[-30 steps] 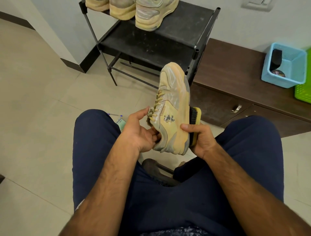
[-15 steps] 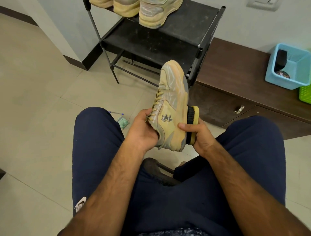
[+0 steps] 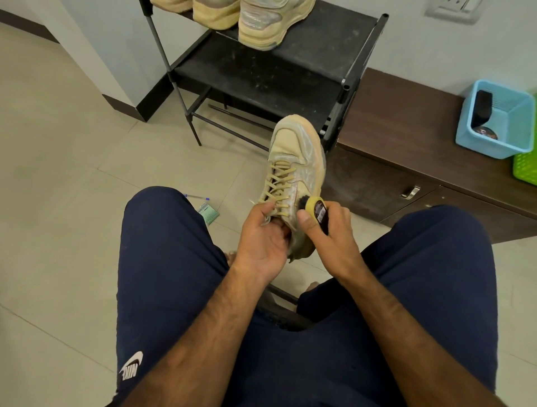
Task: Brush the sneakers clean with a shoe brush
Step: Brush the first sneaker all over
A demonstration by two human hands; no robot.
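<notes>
We count four tan sneakers (image 3: 267,26) (image 3: 216,14) (image 3: 171,3): three on top of the black shoe rack (image 3: 276,78), plus one sneaker (image 3: 296,157) in front of it. We see one shoe brush (image 3: 315,207). Right of the rack stand two baskets, one blue basket (image 3: 491,145) and one green basket (image 3: 526,168); before the rack lie one pen (image 3: 197,197) and one green packet (image 3: 208,213).

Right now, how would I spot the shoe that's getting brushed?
Find the black shoe rack. In front of it, between the person's knees, a tan sneaker points toward the rack. Unlike the sneakers on its shelf, the left hand holds it and the right hand presses a brush to it.
</notes>
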